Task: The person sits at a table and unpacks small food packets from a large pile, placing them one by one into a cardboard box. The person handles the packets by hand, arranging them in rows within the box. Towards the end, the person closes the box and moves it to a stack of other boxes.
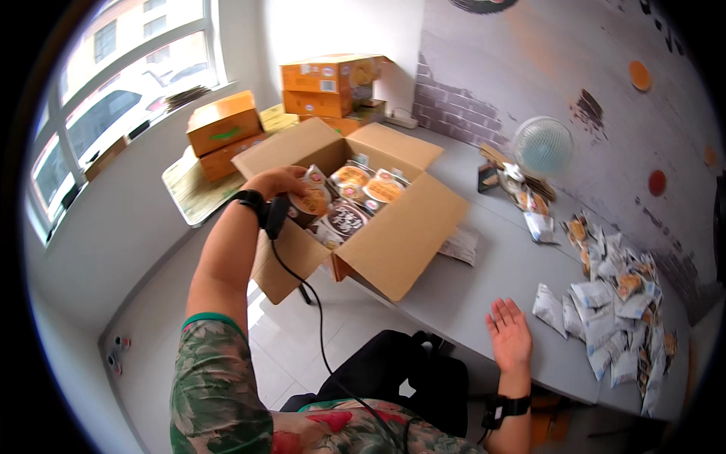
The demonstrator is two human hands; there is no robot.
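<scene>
An opened cardboard box [397,244] with its flaps spread stands on the grey table, holding several packaged foods [383,189] with printed fronts. My left hand [283,180] reaches over the box's left side and is on a food package [311,201] there; its fingertips are partly hidden, so how firmly they grip is unclear. My right hand [510,335] is palm up at the table's front edge, fingers extended, holding nothing. To its right lies a heap of white sealed packets [595,306]. One more packet [460,245] lies beside the box, partly under its right flap.
Orange cartons [224,122] sit on a small wooden-topped table [195,198] at the left, and more orange cartons [315,79] are stacked behind the box. A small fan [543,146] stands near the wall, with a few packets before it. A black cable hangs from my left wrist.
</scene>
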